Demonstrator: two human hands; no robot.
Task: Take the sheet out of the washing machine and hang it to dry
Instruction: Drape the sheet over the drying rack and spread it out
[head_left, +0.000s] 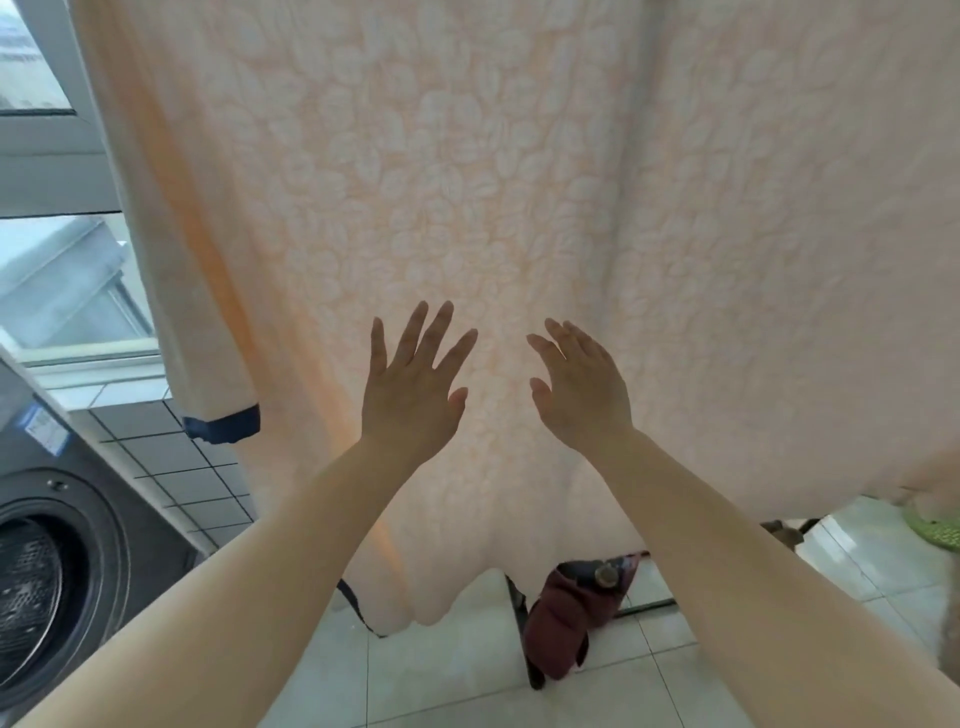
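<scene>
At the far left stands the washer (57, 545), its round door facing the room and the perforated steel drum visible through it, a blue label on its upper front. Behind it a window (62, 280) lets in daylight above a ledge of dark-grouted tiles (171, 467).

The sheet (519, 208) hangs down across nearly the whole view, from the top edge to just above the floor. It is pale peach, quilted with a raised pattern of small white leaf shapes, and light glows through it. Its left edge is folded over into a thicker band that ends in a dark navy trim (223, 423). The lower hem sags in uneven lobes, lowest in the middle and rising toward the right.

The left hand (410, 395) is raised in front of the sheet, back toward the camera, fingers straight and spread, holding nothing. Just beside it the right hand (582, 387) is raised too, fingers straight and close together, palm angled inward, empty. Whether either palm touches the cloth cannot be told.

Below the hem, on the pale floor (457, 675), a dark red bundle (566, 618) leans by a black rack leg (519, 613). At the far right edge lies something green (935, 530).
</scene>
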